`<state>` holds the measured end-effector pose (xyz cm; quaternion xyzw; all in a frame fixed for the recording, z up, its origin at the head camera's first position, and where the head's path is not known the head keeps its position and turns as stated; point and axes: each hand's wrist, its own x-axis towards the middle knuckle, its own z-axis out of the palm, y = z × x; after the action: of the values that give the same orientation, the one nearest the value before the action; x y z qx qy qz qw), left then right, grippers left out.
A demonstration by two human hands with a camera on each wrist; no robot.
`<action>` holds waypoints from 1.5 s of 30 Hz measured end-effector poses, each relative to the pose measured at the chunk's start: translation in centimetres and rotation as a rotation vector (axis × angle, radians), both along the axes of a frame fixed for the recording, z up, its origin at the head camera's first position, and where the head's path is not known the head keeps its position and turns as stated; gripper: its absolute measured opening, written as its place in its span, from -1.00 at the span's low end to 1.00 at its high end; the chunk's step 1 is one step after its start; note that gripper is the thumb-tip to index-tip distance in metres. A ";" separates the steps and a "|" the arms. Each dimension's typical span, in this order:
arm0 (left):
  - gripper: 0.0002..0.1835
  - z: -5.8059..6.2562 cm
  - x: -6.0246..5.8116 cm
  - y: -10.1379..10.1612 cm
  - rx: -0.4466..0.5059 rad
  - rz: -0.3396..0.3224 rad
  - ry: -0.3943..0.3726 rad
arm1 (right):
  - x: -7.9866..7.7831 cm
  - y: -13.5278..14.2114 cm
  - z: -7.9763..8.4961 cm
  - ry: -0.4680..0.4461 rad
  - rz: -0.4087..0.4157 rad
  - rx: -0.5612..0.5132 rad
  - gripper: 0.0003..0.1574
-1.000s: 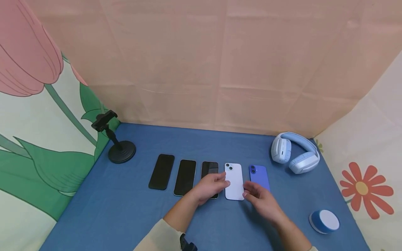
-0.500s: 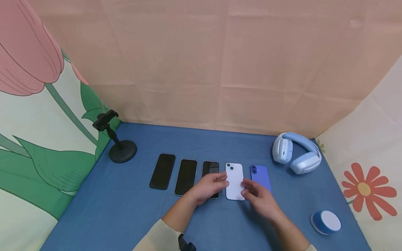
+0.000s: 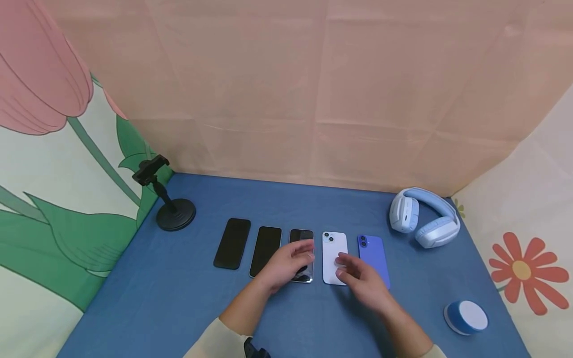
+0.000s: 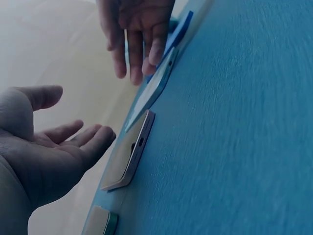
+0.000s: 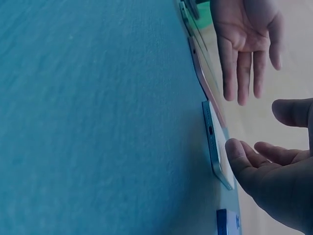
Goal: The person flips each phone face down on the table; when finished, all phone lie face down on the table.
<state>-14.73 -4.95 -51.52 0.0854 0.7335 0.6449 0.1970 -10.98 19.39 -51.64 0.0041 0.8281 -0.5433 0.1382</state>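
Observation:
Several phones lie in a row on a blue table. A white phone (image 3: 330,256), camera side up, lies between a dark-screened phone (image 3: 306,276) and a purple phone (image 3: 374,253). My left hand (image 3: 285,264) hovers over that dark-screened phone, hiding part of it, with fingers extended and nothing held. My right hand (image 3: 366,284) is likewise empty, its fingertips overlapping the white phone's right side in the head view. The right wrist view shows its loosely bent fingers (image 5: 244,159) beside the white phone (image 5: 217,147). Two more black phones, a middle one (image 3: 264,248) and a leftmost one (image 3: 232,243), complete the row.
A black phone stand (image 3: 172,211) is at the back left of the table (image 3: 188,308). Light blue headphones (image 3: 436,231) rest at the back right, and a blue-and-white round object (image 3: 466,318) sits nearer on the right. Fabric walls enclose the back and sides.
My left hand has drawn back leftward from the white phone's edge to over the dark-screened phone. The right hand has shifted slightly left over the white phone. The phones stay put.

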 end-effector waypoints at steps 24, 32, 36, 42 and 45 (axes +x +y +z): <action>-0.37 -0.3 0.5 -2.3 -0.117 0.198 0.008 | -1.0 -3.1 0.0 0.024 0.079 -0.031 -0.38; -0.27 -0.3 0.8 -2.4 -0.087 0.181 -0.025 | -1.1 -3.9 0.1 0.043 0.119 -0.029 -0.35; -0.24 -0.4 1.0 -2.3 -0.078 0.180 -0.039 | -1.2 -4.3 0.2 0.044 0.131 -0.034 -0.33; -0.24 -0.5 1.3 -2.2 -0.070 0.181 -0.035 | -1.2 -4.5 0.1 0.061 0.151 -0.062 -0.33; -0.25 -0.7 1.3 -2.3 -0.051 0.188 -0.041 | -1.2 -4.7 0.0 0.061 0.154 -0.062 -0.33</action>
<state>-13.40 -7.28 -52.17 -0.0024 0.7503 0.6432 0.1527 -12.15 14.70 -51.60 -0.0806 0.8126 -0.5561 0.1546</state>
